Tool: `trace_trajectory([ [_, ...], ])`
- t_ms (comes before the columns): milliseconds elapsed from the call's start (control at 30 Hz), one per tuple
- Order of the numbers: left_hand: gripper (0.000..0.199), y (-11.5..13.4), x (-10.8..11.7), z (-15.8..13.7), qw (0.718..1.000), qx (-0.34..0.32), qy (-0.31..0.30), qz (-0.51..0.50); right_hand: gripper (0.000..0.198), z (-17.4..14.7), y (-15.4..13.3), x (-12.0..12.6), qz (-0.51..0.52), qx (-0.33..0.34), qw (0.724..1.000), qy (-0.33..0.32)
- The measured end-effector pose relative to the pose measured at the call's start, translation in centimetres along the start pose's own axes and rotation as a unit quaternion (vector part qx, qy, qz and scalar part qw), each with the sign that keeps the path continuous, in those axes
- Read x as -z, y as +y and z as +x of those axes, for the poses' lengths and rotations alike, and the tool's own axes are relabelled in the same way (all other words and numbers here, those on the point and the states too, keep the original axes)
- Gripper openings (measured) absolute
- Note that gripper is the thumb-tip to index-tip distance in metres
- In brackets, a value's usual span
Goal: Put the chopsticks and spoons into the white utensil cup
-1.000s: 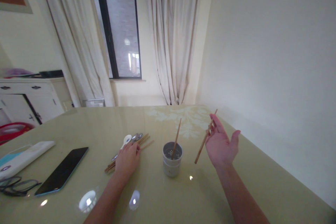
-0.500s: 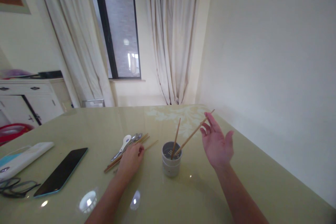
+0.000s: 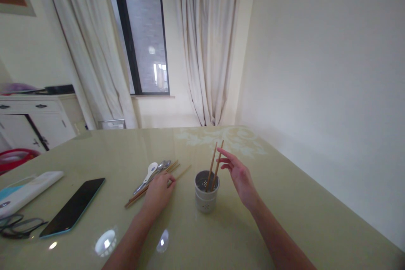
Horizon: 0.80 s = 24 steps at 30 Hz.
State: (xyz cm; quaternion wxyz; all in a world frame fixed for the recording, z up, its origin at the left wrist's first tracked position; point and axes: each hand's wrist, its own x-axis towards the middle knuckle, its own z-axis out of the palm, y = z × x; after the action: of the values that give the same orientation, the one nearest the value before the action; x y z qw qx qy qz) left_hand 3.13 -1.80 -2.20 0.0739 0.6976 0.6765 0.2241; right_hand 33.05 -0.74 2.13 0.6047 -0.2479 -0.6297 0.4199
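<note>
A grey-white utensil holder (image 3: 206, 202) with a perforated bottom stands upright on the table. Two wooden chopsticks lean inside it, one on the left (image 3: 211, 164) and one on the right (image 3: 219, 162). My right hand (image 3: 239, 177) is open beside them, its outstretched fingertips at the upper part of the right chopstick. On the left, my left hand (image 3: 158, 192) rests on a pile, fingers closed around a chopstick (image 3: 183, 171) whose end sticks out to the right. Under and behind it lie more chopsticks (image 3: 136, 197), a white spoon (image 3: 151, 170) and metal spoons (image 3: 167, 163).
A phone (image 3: 74, 206) lies on the left of the glossy table (image 3: 183, 240). Beyond it are a white power strip (image 3: 34, 187) and dark-framed glasses (image 3: 20, 224). A wall (image 3: 332, 114) runs along the table's right side.
My right hand has moved left, toward the holder, and the right chopstick now stands steeper, nearly parallel to the other. My left hand has barely moved; its chopstick is tilted slightly more.
</note>
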Motion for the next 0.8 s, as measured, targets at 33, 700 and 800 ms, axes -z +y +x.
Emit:
trace_trajectory([
  [33, 0.02, 0.1, -0.1, 0.0, 1.0, 0.01, -0.004, -0.011, 0.079, 0.0, 0.0, 0.0, 0.002, 0.001, 1.0, -0.001],
  [700, 0.037, 3.5, -0.3, -1.0, 0.981, -0.041, 0.05, -0.185, 0.079, 0.1, 2.4, -1.3, 0.051, -0.155, 0.985, 0.064],
  [800, 0.037, 4.2, -0.2, -1.4, 0.973, -0.088, 0.036, -0.211, 0.087, -0.2, 2.8, -1.8, 0.041, -0.192, 0.981, 0.002],
])
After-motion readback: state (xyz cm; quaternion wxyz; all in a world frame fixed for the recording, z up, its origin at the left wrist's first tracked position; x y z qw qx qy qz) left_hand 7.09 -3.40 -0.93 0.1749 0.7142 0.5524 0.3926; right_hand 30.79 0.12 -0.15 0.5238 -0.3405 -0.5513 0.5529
